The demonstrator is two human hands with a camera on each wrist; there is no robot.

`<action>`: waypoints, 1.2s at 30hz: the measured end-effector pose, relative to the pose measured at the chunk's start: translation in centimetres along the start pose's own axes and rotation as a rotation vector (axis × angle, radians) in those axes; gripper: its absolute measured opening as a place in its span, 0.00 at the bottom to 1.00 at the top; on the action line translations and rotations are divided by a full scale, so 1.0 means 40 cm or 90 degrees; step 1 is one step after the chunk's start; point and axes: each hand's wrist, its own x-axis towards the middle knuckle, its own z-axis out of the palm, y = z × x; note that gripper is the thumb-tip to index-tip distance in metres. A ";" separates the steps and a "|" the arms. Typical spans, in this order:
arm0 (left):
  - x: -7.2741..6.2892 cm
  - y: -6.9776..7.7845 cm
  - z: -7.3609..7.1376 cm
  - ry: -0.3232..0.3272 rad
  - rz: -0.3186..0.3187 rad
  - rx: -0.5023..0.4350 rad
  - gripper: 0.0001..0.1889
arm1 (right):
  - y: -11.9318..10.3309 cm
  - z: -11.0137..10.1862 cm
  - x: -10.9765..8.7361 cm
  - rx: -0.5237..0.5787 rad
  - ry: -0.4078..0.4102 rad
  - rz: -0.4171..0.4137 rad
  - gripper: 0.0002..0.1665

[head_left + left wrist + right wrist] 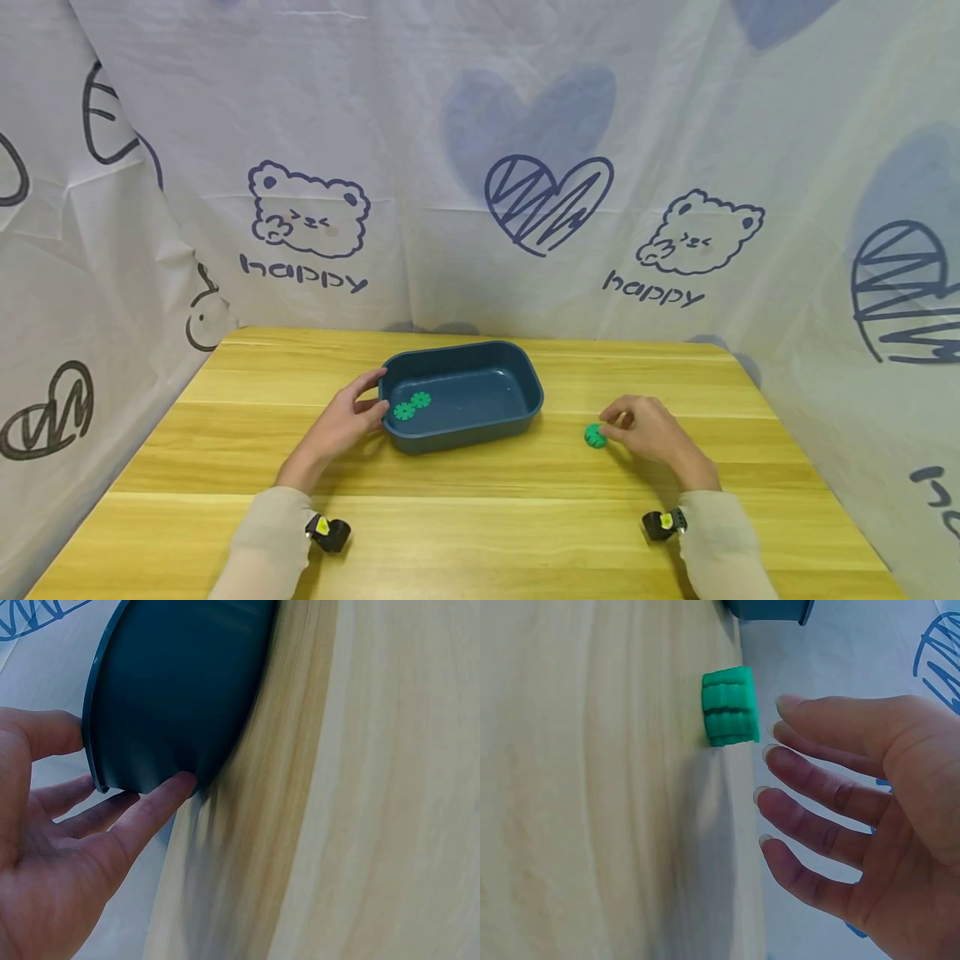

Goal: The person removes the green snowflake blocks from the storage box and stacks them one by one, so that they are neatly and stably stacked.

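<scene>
A dark blue plastic bin [465,437] stands on the table with two green notched discs [405,411] lying flat inside at its left end. My left hand [348,421] rests at that end, thumb and fingers spread along the rim and outer wall. In the left wrist view, the fingertips of this left hand [82,847] touch the bin's wall [172,697] from outside. To the bin's right is a short stack of green notched discs [595,436]. My right hand [645,429] hovers over it; in the right wrist view, a small gap separates the fingertips from the stack [729,706].
The wooden table [480,533] reaches back to a white curtain [420,108] printed with bears and hearts, which also hangs along both sides. A small black camera [330,532] is strapped to the left wrist, and another camera [663,523] to the right wrist.
</scene>
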 end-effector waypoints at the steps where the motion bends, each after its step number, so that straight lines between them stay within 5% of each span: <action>1: 0.000 0.000 0.000 0.001 0.000 0.001 0.32 | 0.001 0.001 0.000 -0.002 -0.001 0.000 0.08; 26: 0.000 -0.003 0.001 0.008 0.006 0.013 0.32 | 0.007 0.016 0.001 0.007 0.003 -0.015 0.07; 36: 0.002 -0.002 0.001 0.007 0.008 0.012 0.32 | -0.053 -0.009 0.036 0.012 0.019 -0.061 0.08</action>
